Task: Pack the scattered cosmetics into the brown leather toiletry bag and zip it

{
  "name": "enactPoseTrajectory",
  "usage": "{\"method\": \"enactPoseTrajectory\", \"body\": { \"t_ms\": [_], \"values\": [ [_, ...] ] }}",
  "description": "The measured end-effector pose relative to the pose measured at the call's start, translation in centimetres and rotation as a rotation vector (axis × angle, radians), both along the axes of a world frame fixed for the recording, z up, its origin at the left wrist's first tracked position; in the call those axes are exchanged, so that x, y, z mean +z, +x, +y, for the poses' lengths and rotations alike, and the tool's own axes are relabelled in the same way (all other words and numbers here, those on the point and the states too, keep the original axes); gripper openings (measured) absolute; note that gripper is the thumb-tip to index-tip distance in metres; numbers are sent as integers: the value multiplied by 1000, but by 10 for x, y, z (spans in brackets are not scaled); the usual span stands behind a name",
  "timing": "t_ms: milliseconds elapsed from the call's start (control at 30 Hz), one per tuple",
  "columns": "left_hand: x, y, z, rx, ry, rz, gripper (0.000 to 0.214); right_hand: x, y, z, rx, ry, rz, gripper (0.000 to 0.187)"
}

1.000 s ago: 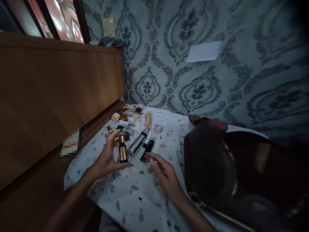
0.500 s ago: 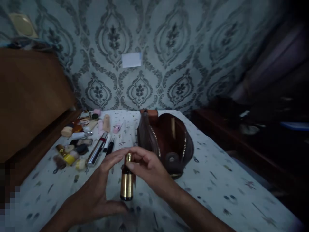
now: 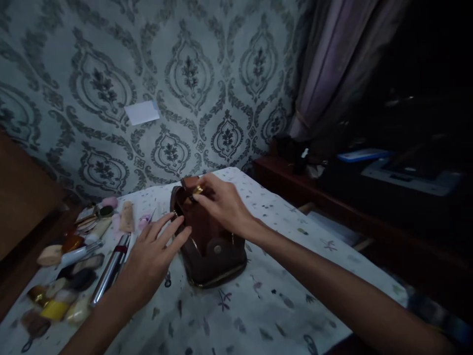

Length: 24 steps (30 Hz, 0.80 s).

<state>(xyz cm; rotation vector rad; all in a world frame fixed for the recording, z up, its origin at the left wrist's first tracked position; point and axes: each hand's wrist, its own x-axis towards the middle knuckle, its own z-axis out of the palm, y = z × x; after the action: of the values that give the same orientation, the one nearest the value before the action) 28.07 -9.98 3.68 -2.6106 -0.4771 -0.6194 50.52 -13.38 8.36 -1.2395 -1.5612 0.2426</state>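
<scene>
pinched the gold-topped bottle (image 3: 198,190) firmly in the right hand (image 3: 224,203), thumb closed to fingers, right at the brown bag (image 3: 216,268)'s open mouth! splayed the left hand (image 3: 150,259) wide, gripping nothing, fingertips over the left rim.

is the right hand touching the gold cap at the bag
Touching: the head view shows the right hand pinching the gold cap over the open brown bag, with no gap between thumb and cap.
</scene>
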Motion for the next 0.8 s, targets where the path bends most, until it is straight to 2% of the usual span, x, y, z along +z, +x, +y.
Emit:
{"method": "enactPoseTrajectory", "body": {
  "t_ms": [133, 333, 600, 800],
  "values": [
    [-3, -2, 0, 9, 48, -65, 56, -4, -11, 26, -50, -173, -321, 16],
    [-8, 0, 1, -5, 64, -93, 57, -9, -16, 50, 82, -286, -523, 19],
    [-14, -3, 1, -23, -16, -113, 66, -13, -24, 42, 173, -389, -680, 23],
    [-18, -6, 2, -27, -37, -155, 69, -15, -21, 34, 175, -403, -656, 16]
  ]
}}
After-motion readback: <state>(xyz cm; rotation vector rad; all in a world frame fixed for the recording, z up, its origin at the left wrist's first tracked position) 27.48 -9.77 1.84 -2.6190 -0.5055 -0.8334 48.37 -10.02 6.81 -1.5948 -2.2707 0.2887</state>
